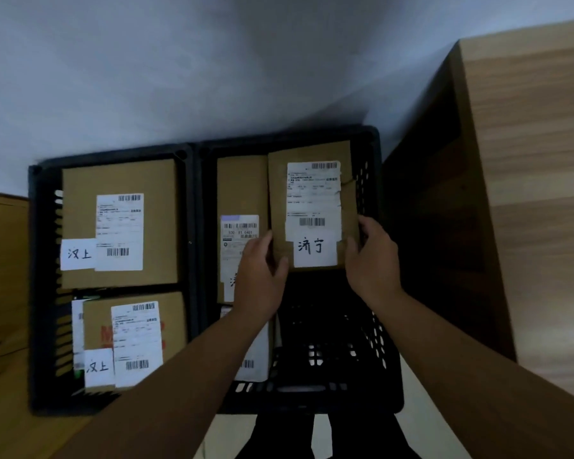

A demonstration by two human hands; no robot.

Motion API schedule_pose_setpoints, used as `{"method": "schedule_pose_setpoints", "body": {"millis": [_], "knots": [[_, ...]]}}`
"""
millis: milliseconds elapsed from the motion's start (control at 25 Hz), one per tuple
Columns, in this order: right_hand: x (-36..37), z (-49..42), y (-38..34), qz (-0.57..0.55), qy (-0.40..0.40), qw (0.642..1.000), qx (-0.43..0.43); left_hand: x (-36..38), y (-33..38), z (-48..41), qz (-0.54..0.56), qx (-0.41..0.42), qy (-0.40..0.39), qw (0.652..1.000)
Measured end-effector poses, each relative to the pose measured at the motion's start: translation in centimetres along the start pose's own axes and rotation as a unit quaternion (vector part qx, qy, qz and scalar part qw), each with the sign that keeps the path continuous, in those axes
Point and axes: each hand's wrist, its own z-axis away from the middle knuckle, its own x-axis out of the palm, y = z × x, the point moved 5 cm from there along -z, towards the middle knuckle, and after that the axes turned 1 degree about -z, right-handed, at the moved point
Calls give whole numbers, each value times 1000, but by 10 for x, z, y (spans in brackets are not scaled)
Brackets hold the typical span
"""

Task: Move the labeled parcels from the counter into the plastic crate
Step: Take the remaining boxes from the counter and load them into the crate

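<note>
A brown cardboard parcel (312, 207) with a white shipping label and a handwritten tag hangs over the far right part of the right black plastic crate (375, 352). My left hand (262, 270) grips its near left corner, thumb on top. My right hand (371, 256) grips its near right edge. Beside it on the left, another labeled parcel (241, 200) lies in the same crate, partly hidden by my left hand. A white label (256, 356) shows under my left forearm.
The left black crate (43, 293) holds two labeled brown parcels, one far (120, 223) and one near (133, 339). A wooden counter (527, 193) rises at the right. Another wooden surface (0, 276) lies at the left. A grey wall stands behind the crates.
</note>
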Motion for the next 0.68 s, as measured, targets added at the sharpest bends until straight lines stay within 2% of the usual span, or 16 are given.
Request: {"method": "schedule_pose_setpoints", "body": {"millis": [120,280,400,680], "knots": [[10,-9,-4,23,13,1000,-17,14,0,-3,-25,18,-23,999],[21,-7,-10,86,-46,993,-66,16,4,-4,-106,72,-4,992],[6,8,-14,78,-49,993,-73,1,10,12,-55,77,20,995],[-65,97,-32,88,-89,989,-77,-54,33,99,-20,98,-15,995]]}}
